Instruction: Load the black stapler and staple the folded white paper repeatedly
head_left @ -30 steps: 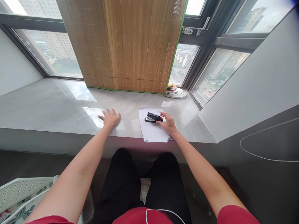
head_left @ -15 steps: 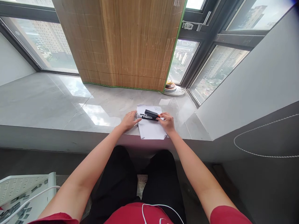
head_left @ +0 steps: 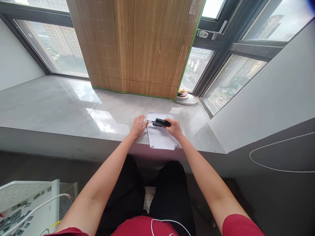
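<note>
A black stapler (head_left: 161, 122) lies level above folded white paper sheets (head_left: 161, 137), its thin silver metal end pointing left. My right hand (head_left: 174, 127) is closed round the stapler's right end. On the other side, my left hand (head_left: 138, 127) has its fingers apart, with the thumb at or very near the metal tip. Whether the thumb touches the tip I cannot tell. The sheets rest on the grey tiled window sill, and their lower edge reaches the sill's front edge.
A bamboo blind (head_left: 137, 49) hangs down at the back of the sill (head_left: 61, 108). Stacked plates (head_left: 185, 97) stand in the window corner. A beaded cord (head_left: 261, 162) loops at the right. A white perforated rack (head_left: 29, 200) with a white cable stands at lower left.
My right hand has gone from a fingertip hold to a fuller grip round the stapler. The silver part sticks out less clearly on the left. The whole view has shifted slightly.
</note>
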Action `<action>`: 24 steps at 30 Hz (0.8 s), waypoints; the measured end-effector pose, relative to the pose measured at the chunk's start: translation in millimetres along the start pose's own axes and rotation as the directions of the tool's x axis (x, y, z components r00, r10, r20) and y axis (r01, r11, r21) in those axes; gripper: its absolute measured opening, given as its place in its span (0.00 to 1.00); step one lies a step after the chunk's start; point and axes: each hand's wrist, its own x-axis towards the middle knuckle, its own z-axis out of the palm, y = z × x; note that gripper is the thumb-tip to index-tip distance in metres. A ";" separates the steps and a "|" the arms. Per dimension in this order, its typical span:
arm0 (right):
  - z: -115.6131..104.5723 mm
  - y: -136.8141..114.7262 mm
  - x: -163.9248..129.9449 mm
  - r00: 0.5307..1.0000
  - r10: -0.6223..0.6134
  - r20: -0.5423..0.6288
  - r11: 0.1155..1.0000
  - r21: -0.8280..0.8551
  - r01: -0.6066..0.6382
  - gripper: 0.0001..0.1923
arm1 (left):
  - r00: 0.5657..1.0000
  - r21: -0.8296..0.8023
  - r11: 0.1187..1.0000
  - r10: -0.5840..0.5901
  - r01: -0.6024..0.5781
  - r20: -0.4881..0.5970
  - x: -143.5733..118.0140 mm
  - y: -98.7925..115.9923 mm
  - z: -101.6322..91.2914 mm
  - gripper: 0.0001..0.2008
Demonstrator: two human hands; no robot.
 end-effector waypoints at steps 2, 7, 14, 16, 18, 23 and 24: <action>-5.3 -17.0 -7.4 0.984 -0.122 -0.126 0.992 -0.053 0.116 0.11 | 0.968 -0.396 0.909 -0.205 0.132 -0.148 -2.5 14.2 -1.4 0.22; -18.5 -55.2 -28.2 0.891 -0.446 -0.079 0.883 -0.199 0.425 0.18 | 0.899 -0.947 0.106 -0.362 0.303 0.247 -9.3 53.1 -3.8 0.29; -13.7 -59.9 -38.1 0.884 -0.468 -0.007 0.865 -0.208 0.456 0.17 | 0.858 -0.946 -0.160 -0.400 0.281 0.322 -14.2 58.4 -5.5 0.21; -9.6 -58.1 -36.0 0.896 -0.420 -0.143 0.898 -0.210 0.387 0.16 | 0.859 -0.951 -0.136 -0.409 0.276 0.308 -17.1 52.2 -7.4 0.20; -3.5 -54.0 -30.9 0.909 -0.279 -0.308 0.958 -0.157 0.241 0.14 | 0.869 -0.957 -0.081 -0.404 0.278 0.286 -22.1 47.1 -10.5 0.21; 16.7 -27.0 -15.6 0.936 0.213 -0.279 0.977 0.078 -0.199 0.13 | 0.930 -0.960 -0.019 -0.242 0.279 0.276 -38.6 50.2 -20.8 0.26; 20.0 -20.9 -14.1 0.937 0.256 -0.237 0.966 0.097 -0.239 0.13 | 0.937 -0.959 -0.024 -0.206 0.283 0.282 -41.2 53.3 -22.3 0.27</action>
